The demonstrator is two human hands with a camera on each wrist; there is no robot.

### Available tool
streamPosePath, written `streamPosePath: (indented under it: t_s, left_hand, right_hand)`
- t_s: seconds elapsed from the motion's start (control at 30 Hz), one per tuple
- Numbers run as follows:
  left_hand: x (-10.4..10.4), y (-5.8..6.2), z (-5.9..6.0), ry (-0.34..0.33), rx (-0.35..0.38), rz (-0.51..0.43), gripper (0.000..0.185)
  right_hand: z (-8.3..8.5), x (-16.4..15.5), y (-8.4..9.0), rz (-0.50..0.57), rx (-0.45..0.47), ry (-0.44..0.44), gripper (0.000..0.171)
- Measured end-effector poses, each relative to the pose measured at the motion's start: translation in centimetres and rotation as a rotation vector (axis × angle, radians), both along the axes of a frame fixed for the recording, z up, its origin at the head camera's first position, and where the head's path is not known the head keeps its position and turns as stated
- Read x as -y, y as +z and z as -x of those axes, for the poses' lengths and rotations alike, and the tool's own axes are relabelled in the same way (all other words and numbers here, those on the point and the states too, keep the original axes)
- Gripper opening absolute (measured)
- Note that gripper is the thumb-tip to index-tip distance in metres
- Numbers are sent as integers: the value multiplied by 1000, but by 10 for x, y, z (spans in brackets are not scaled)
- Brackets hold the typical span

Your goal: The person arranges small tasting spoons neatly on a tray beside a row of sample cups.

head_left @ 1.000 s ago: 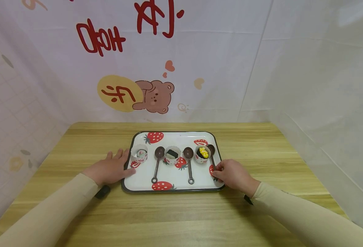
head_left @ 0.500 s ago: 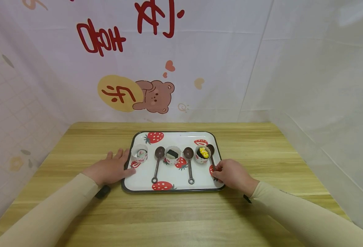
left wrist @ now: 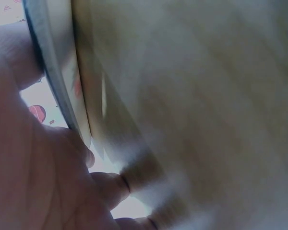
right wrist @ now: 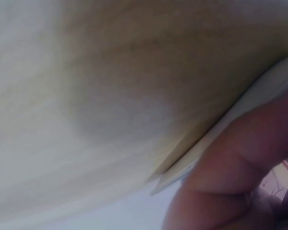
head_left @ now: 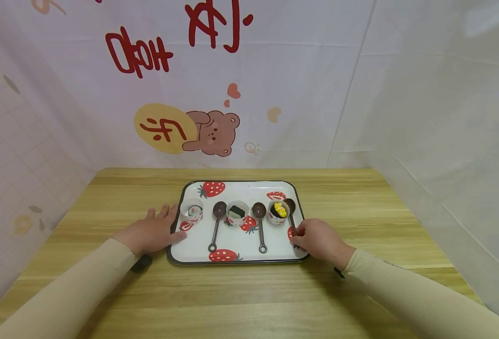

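While the left hand [head_left: 151, 232] lies flat with straight fingers on the tray [head_left: 236, 187]'s left rim, thumb over the edge, the right hand [head_left: 319, 239] curls its fingers around the handle end of the rightmost spoon [head_left: 290, 210] at the tray's right rim. The tray sits mid-desk [head_left: 249, 292], between both sets of fingers. The spoon looks light, stiff and a bit slick, probably plastic; its thin handle is the place to pinch, near the end where the fingers already are. Just beyond the right fingers the spoon's bowl sits beside a paper cup [head_left: 278, 211] with yellow and dark filling; that cup looks light and easy to tip, so lifting the spoon calls for care. Further toward the left fingers: a second spoon [head_left: 259, 224], a cup with a dark piece [head_left: 237, 212], a third spoon [head_left: 216, 223], and a cup [head_left: 192, 210] nearest the left fingers. The raised tray rim may catch a dragged handle. There is open desk outward of both hands and nearer the person; curtain walls close behind and at the sides. Wrist views are blurred, showing only skin against rim.
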State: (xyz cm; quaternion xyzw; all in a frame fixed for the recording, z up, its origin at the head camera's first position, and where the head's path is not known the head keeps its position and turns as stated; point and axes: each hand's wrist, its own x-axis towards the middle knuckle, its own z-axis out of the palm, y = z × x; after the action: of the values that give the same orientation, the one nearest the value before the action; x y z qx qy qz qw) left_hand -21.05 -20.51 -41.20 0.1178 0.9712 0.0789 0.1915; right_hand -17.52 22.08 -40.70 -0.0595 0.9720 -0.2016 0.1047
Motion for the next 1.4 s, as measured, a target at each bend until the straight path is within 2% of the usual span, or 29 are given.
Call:
streamPosePath:
  t_s: [0.33, 0.73, 0.9, 1.17, 1.4]
  left_hand:
    - [1, -3, 1, -7, -15, 7, 107]
    - [0, -1, -1, -16, -19, 1, 106]
    - [1, -1, 0, -15, -21, 3, 106]
    - [2, -1, 0, 11, 0, 0, 108]
    - [3, -3, 1, 36, 7, -23, 110]
  right_hand:
    - [2, -1, -2, -27, -18, 3, 16]
    - [0, -2, -2, 9, 36, -51, 17]
    - [0, -4, 0, 38, 13, -52, 16]
    - [2, -8, 7, 159, 3, -85, 20]
    - [6, -12, 10, 169, -81, -95, 23]
